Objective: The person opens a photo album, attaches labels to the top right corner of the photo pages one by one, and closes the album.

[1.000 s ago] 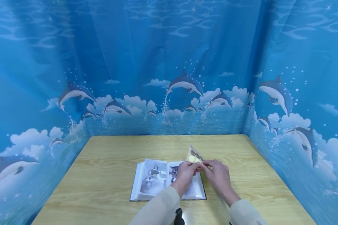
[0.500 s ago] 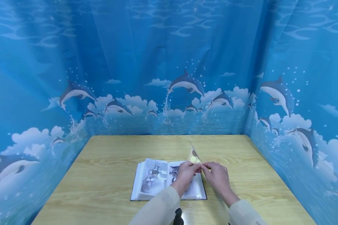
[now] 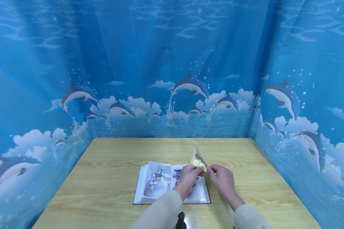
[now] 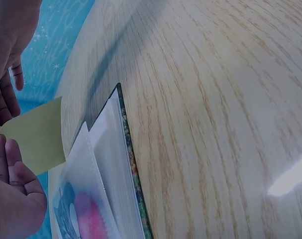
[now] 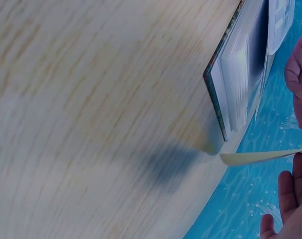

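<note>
A small pale sheet [image 3: 197, 160] with dark and light yellow round shapes on it stands up between the two hands, its top drawn to a point. Its plain yellowish back [image 4: 36, 137] shows in the left wrist view. My left hand [image 3: 188, 178] pinches its lower part, over the right page of an open photo album [image 3: 200, 194]. At the sheet's right corner, my right hand [image 3: 223, 180] pinches the edge with thumb and forefinger. The album's left page holds a pale picture of a cat [image 3: 154, 186]; the forearm and left hand hide much of the right page.
The album lies on a wood-grain table [image 3: 109, 168]. A blue curtain [image 3: 149, 63] with dolphins and clouds stands round the table's back and sides. A small black object [image 3: 181, 220] shows at the bottom beside the left sleeve.
The sheet bends and turns slightly between the fingers, and its top narrows then shows wider again. The right fingertips shift a little along its edge. The album stays put.
</note>
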### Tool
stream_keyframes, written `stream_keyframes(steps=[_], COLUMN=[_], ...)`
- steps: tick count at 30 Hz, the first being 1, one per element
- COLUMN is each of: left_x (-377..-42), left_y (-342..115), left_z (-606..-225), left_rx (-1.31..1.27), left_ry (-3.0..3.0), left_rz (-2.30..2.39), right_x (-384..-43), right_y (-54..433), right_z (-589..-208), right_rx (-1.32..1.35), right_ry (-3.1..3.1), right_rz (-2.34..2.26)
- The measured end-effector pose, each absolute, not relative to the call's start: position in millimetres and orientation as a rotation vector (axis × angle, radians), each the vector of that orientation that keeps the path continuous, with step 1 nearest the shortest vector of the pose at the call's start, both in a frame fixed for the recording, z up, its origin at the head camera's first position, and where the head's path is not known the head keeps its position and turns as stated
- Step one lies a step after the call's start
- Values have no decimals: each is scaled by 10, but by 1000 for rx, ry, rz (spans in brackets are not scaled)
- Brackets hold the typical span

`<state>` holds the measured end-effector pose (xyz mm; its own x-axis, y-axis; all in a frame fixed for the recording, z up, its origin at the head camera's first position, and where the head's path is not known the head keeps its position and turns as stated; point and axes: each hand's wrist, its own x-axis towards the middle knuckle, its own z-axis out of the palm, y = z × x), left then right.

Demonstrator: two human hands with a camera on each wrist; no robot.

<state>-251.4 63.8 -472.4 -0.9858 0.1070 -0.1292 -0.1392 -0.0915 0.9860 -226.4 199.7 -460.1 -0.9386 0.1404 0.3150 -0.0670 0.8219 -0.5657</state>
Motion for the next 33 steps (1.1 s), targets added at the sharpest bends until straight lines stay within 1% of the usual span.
stream_keyframes(steps=[14,29,33], left_x=[-2577,-2507,-2488], left_y=[616,624,621], left_z=[-4757,-4748,-4742], left_rx=[-98,-187,-177], left_ry=[1960,1913,1911], left_rz=[2263,2262,2244], right_x=[-2253,-2244,-2248], right_y=[2063,2211,2254], right_z=[-4612,-4584,-4584], right_rx=[-108,-271,-285], right_ry=[-2634,-2600,-2584], right_rz=[896,1002,993])
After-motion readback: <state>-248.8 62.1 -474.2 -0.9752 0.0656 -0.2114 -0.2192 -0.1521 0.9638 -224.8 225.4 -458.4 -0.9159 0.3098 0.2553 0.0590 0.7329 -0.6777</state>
